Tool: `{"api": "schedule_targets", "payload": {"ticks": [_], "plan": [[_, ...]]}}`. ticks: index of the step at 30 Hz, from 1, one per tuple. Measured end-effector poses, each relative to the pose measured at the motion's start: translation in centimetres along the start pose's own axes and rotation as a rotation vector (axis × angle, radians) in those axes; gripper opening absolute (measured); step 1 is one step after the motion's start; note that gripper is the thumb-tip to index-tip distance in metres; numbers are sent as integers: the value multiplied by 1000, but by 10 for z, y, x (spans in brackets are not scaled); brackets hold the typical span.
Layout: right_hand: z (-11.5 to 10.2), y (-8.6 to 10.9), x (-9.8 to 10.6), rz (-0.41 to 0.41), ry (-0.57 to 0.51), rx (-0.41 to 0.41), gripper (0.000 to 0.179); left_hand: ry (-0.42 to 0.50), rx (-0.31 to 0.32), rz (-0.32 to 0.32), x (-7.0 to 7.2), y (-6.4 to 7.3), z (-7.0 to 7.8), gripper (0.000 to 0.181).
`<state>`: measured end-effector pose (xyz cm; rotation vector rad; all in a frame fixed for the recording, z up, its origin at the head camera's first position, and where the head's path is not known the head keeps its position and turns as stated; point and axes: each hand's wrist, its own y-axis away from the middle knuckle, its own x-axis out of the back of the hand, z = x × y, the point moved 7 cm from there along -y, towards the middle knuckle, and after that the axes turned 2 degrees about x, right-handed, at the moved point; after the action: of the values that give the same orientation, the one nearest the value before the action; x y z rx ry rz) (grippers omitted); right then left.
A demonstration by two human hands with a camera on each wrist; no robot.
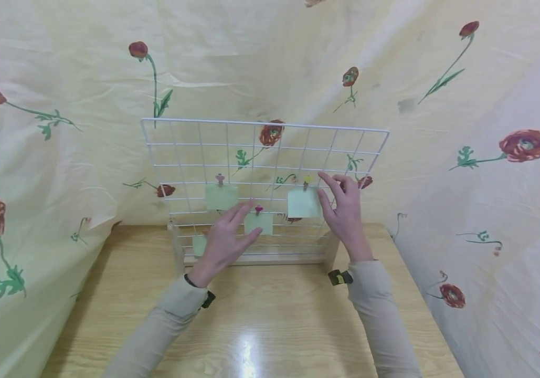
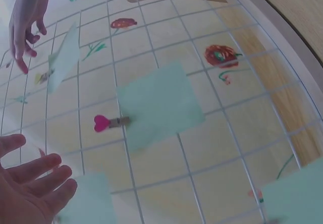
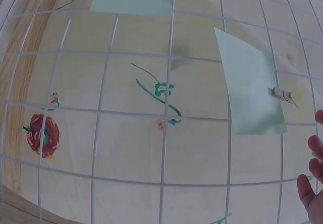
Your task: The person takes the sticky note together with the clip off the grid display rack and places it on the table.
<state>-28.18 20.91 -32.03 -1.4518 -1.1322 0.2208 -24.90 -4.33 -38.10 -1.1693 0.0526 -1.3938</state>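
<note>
Pale green paper notes hang on a white wire grid (image 1: 265,124). The right note (image 1: 303,203) is held by a yellow-topped clothespin (image 1: 307,180); my right hand (image 1: 347,212) is just right of it, fingers spread and loosely bent, holding nothing. In the middle, a lower note (image 1: 262,224) hangs from a pink heart clothespin (image 2: 102,123). My left hand (image 1: 222,244) is left of that note, its fingers extended and empty, thumb overlapping the note in the head view. Above it is another note (image 1: 221,197) with a pinkish clothespin (image 1: 220,179). A lower-left note (image 1: 199,245) is partly hidden behind my left hand.
A wooden base (image 1: 260,259) supports the grid on a wooden table (image 1: 270,325). Behind and at both sides hangs a cream cloth (image 1: 232,68) with red flowers. Dark straps with small devices (image 1: 340,277) sit at both wrists.
</note>
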Motion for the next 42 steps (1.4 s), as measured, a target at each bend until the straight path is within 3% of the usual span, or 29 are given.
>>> {"api": "schedule_targets", "payload": {"ticks": [5, 12, 20, 23, 28, 35, 42], "plan": [[1, -3, -7, 21, -30, -25, 33, 20, -20, -9, -14, -9, 6, 65], [0, -5, -20, 49, -68, -60, 30, 39, 48, -80, -34, -21, 12, 62], [4, -7, -27, 94, -94, -123, 29, 134, 138, -119, -49, -33, 11, 58], [6, -8, -28, 98, -105, -157, 29, 147, 139, -131, -54, -38, 13, 58], [6, -9, -30, 101, -120, -173, 24, 214, 149, -93, -58, -50, 14, 57], [7, -7, -28, 125, -127, -181, 19, 263, 154, -49, -66, -69, 17, 41], [7, -7, -30, 110, -138, -199, 20, 296, 176, 49, -68, -76, 16, 28]]}}
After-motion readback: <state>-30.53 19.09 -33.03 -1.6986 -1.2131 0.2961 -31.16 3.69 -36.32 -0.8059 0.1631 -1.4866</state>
